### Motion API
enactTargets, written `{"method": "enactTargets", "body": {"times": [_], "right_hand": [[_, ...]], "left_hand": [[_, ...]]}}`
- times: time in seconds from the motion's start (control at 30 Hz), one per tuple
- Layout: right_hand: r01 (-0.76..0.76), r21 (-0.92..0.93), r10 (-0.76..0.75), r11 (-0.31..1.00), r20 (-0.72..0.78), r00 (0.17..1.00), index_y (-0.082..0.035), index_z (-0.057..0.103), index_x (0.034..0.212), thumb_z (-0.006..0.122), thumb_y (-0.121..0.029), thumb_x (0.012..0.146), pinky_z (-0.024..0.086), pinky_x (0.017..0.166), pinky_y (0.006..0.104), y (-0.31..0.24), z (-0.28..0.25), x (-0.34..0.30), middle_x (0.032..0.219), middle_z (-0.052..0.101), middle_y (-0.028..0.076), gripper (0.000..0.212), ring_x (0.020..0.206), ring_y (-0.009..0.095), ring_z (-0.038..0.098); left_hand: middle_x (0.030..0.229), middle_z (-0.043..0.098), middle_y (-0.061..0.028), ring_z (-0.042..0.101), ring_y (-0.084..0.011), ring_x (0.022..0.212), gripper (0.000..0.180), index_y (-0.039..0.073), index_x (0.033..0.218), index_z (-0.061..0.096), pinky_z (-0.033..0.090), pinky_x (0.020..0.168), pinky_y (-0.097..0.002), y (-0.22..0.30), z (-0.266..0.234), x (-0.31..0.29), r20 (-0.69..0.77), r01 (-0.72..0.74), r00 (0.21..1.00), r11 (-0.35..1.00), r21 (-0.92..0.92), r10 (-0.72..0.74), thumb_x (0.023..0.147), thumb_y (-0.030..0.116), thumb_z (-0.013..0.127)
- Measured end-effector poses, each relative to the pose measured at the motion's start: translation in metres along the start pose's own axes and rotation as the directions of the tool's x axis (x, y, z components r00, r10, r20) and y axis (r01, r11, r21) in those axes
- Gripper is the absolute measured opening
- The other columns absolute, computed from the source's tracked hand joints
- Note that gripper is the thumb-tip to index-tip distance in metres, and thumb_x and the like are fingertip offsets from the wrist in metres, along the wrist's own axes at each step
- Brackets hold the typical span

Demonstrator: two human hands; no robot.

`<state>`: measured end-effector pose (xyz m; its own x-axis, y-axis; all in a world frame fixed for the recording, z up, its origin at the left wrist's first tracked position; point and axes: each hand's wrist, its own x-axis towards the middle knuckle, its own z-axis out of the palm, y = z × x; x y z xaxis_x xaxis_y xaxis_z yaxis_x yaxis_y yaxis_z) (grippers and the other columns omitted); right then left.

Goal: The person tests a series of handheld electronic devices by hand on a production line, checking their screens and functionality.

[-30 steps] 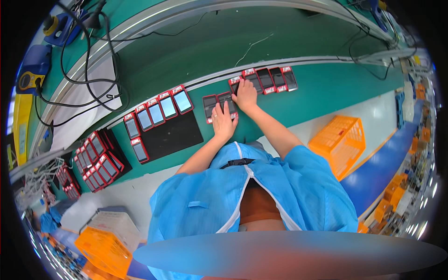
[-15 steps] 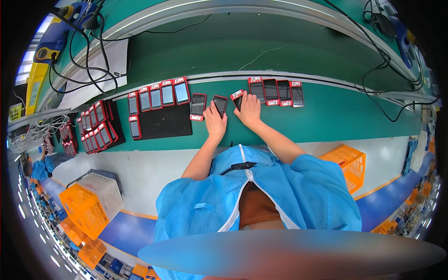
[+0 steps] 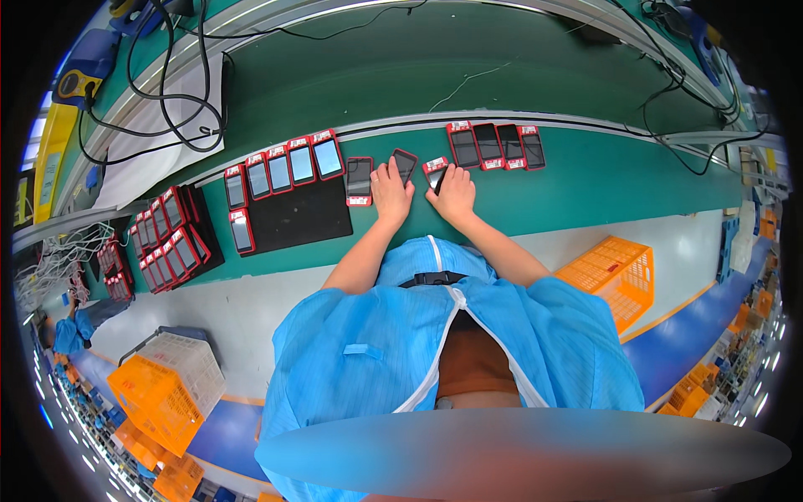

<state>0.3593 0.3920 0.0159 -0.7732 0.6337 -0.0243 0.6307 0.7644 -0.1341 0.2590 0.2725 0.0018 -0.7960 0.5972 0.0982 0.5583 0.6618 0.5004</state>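
My left hand [image 3: 391, 197] is over the bench, its fingers and thumb around the lower part of a tilted, dark-screened handheld device [image 3: 406, 164] with a red edge. Just to its right, my right hand [image 3: 456, 197] grips another red-edged handheld device [image 3: 435, 170], a white label at its top and its lower part covered by the fingers. Beside my left hand lies a third device [image 3: 359, 177], label end toward me. Right of my right hand stands a row of several similar devices [image 3: 488, 144], side by side against the rear rail.
A black mat [image 3: 293, 216] bears lit-screen devices [image 3: 278, 169] along its far edge. More devices [image 3: 167, 238] sit in rows at the left. Black cables [image 3: 203, 100] hang over a white sheet [image 3: 159, 163]. Orange crates [image 3: 615, 272] stand on the floor; another person [image 3: 71, 330] is far left.
The device at my left hand has shifted slightly away from me and turned the other way. My right hand has drawn back a little, showing more of its device. The whole view has shifted slightly.
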Motion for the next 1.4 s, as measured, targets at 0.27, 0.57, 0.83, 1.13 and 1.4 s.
{"method": "enactTargets", "body": {"times": [0.27, 0.57, 0.83, 1.13, 1.4], "right_hand": [[-0.045, 0.025, 0.045, 0.999, 0.012, 0.999, 0.002, 0.052, 0.112, 0.078, -0.042, 0.066, 0.052, 0.076, 0.0409, -0.007, -0.005, -0.003, 0.101, 0.057, 0.014, 0.069, 0.099, 0.029, 0.058], [-0.058, 0.111, 0.052, 0.992, 0.05, 0.997, 0.003, 0.053, 0.106, 0.079, -0.043, 0.065, 0.055, 0.074, 0.0415, -0.011, -0.006, 0.009, 0.1, 0.058, 0.016, 0.067, 0.096, 0.031, 0.06], [-0.069, 0.089, 0.059, 0.994, 0.113, 0.992, 0.005, 0.051, 0.11, 0.08, -0.049, 0.067, 0.057, 0.075, 0.0397, -0.017, -0.007, 0.017, 0.104, 0.058, 0.017, 0.075, 0.099, 0.03, 0.061], [-0.056, 0.106, 0.046, 0.993, 0.102, 0.994, 0.003, 0.051, 0.107, 0.079, -0.048, 0.068, 0.056, 0.077, 0.0442, -0.012, -0.005, 0.014, 0.106, 0.058, 0.018, 0.07, 0.1, 0.034, 0.062], [-0.067, 0.081, 0.059, 0.994, 0.103, 0.993, 0.002, 0.052, 0.106, 0.079, -0.046, 0.067, 0.056, 0.076, 0.0453, -0.013, -0.008, 0.013, 0.105, 0.059, 0.017, 0.068, 0.099, 0.035, 0.063]], "left_hand": [[0.115, 0.051, -0.0184, 0.051, -0.0361, 0.104, 0.077, 0.001, 0.138, 0.043, 0.046, 0.088, -0.0452, -0.001, 0.0, 0.01, 0.066, -0.029, 0.998, 0.989, 0.145, 0.02, 0.073, 0.025, 0.078], [0.106, 0.052, -0.0182, 0.052, -0.0362, 0.097, 0.085, 0.003, 0.14, 0.042, 0.049, 0.083, -0.0458, 0.006, -0.003, 0.013, 0.119, -0.057, 0.992, 0.984, 0.169, 0.037, 0.069, 0.03, 0.079], [0.103, 0.053, -0.0165, 0.053, -0.0343, 0.095, 0.085, 0.004, 0.139, 0.043, 0.048, 0.077, -0.0448, 0.0, 0.0, 0.011, 0.041, -0.073, 0.997, 0.977, 0.198, 0.066, 0.067, 0.031, 0.079], [0.103, 0.054, -0.0166, 0.053, -0.0342, 0.097, 0.082, 0.003, 0.137, 0.044, 0.045, 0.079, -0.046, 0.006, -0.001, 0.009, 0.027, -0.05, 0.999, 0.98, 0.192, 0.045, 0.067, 0.031, 0.078], [0.105, 0.053, -0.0163, 0.052, -0.0336, 0.098, 0.08, 0.003, 0.136, 0.046, 0.045, 0.081, -0.0461, 0.006, 0.0, 0.004, -0.005, -0.047, 0.999, 0.981, 0.19, 0.049, 0.067, 0.031, 0.076]]}}
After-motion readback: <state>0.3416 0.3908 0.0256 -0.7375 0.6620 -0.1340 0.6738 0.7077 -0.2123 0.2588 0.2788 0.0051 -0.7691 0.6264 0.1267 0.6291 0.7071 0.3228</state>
